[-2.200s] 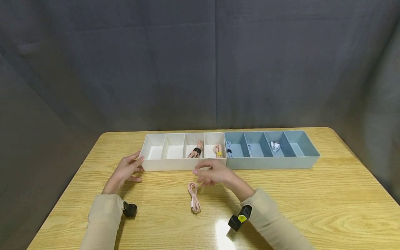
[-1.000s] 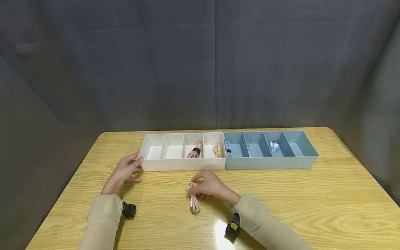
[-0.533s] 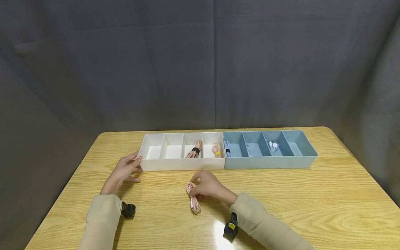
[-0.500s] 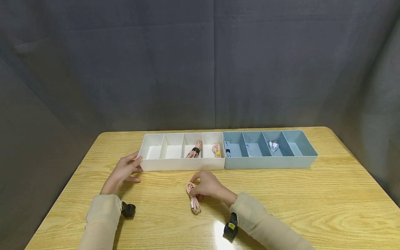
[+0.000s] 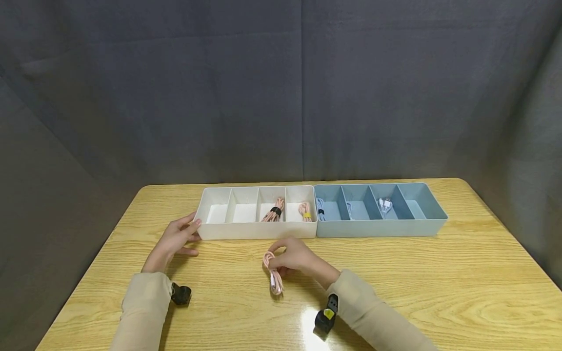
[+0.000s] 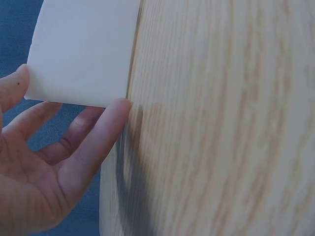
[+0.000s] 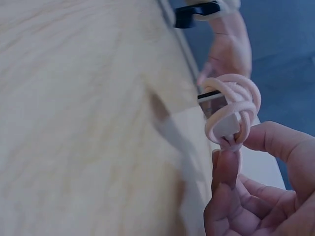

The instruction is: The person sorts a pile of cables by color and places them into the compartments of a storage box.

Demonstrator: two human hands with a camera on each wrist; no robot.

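My right hand [image 5: 298, 255] pinches a coiled pink USB cable [image 5: 275, 282] between thumb and fingers, in front of the white divided box [image 5: 246, 231]. In the right wrist view the cable's loops [image 7: 231, 105] surround a pale plug, and the bundle hangs over the table. At the box's left end is my left hand [image 5: 175, 238], its fingers extended against the end wall. The left wrist view has that hand's fingertips [image 6: 118, 105] right at the wall's lower edge, with the thumb at its top.
Inside the white box lie a pink cable with a black strap [image 5: 275, 211] and one with a yellow strap [image 5: 306, 212]. A blue divided box [image 5: 382, 229] adjoins it on the right, with pale cables [image 5: 385, 205] in three compartments. Behind the wooden table [image 5: 439, 282] hangs a dark curtain [image 5: 219, 97].
My right hand has come down from near the white box to the pink cable, gripped it, and raised it slightly. My left hand has stayed at the box's end.
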